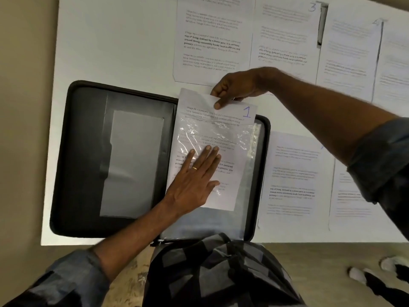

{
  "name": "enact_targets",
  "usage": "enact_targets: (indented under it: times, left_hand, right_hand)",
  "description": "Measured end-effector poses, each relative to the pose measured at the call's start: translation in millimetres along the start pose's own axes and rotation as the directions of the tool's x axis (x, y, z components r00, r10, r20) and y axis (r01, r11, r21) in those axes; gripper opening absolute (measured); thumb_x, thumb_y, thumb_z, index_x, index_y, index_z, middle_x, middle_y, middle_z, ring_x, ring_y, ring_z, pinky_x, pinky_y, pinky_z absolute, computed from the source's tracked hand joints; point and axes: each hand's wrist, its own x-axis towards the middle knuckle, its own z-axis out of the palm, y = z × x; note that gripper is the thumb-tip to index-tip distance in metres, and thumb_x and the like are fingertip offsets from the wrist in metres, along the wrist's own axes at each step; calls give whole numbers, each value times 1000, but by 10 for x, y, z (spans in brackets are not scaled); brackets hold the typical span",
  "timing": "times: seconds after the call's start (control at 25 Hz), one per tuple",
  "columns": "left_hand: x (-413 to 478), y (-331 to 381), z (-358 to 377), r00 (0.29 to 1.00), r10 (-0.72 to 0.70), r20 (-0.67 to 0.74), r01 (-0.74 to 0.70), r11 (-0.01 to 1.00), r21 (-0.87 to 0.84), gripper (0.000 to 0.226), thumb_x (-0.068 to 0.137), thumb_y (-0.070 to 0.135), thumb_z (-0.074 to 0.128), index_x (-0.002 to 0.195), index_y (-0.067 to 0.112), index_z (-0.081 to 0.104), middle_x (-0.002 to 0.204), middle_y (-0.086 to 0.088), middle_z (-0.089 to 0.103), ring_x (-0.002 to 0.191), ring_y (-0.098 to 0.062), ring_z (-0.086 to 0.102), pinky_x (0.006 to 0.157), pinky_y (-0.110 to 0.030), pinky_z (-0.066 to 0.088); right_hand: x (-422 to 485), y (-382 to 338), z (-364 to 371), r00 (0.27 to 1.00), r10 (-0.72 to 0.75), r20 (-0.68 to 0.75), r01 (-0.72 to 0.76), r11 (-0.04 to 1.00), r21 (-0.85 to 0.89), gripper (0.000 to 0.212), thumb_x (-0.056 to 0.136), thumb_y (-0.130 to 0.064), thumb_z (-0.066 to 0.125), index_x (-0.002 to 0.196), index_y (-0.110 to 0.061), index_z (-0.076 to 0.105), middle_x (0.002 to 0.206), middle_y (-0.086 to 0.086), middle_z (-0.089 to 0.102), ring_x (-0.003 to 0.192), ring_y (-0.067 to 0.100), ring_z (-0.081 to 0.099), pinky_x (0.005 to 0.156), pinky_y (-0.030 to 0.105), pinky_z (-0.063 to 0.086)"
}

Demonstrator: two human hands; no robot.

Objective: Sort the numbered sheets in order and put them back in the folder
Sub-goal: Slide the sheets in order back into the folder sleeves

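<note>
We stand at white table (110, 52), brown floor (309, 258) near. Black folder (88, 151) lies open on table. Our left hand (194, 176) flat, fingers straight, presses clear sleeve (247, 138) on folder's right half. Our right hand (236, 87) pinches top edge of sheet 1 (234, 116), partly inside sleeve. Other sheets (292, 173) far and right: words blurry, some cut off.

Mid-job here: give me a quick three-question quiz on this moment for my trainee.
1. True or false: the right hand pinches the top edge of the sheet marked 1.
2. Multiple choice: the left hand is A) curled round a pen, B) lying flat on the plastic sleeve in the folder, C) raised in the air.
3. Fill in: at the far side of the table, the next sheet to the right of the sheet marked 3 is marked ___.

Key: 1 true; 2 B; 3 4.
</note>
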Motion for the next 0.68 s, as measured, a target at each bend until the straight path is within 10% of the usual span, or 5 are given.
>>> enact_targets:
  times: [0.68]
  left_hand:
    - [-481, 168, 8, 997, 21, -70, -26, 998, -60, 67, 109, 45, 38, 162, 8, 20, 171, -11, 6, 159, -27, 1, 126, -55, 12]
  right_hand:
    - [126, -55, 327, 1000, 27, 11, -27, 1000, 0, 21, 94, -18, 70, 115, -15, 74, 114, 9, 76, 102, 21, 72, 90, 32, 60]
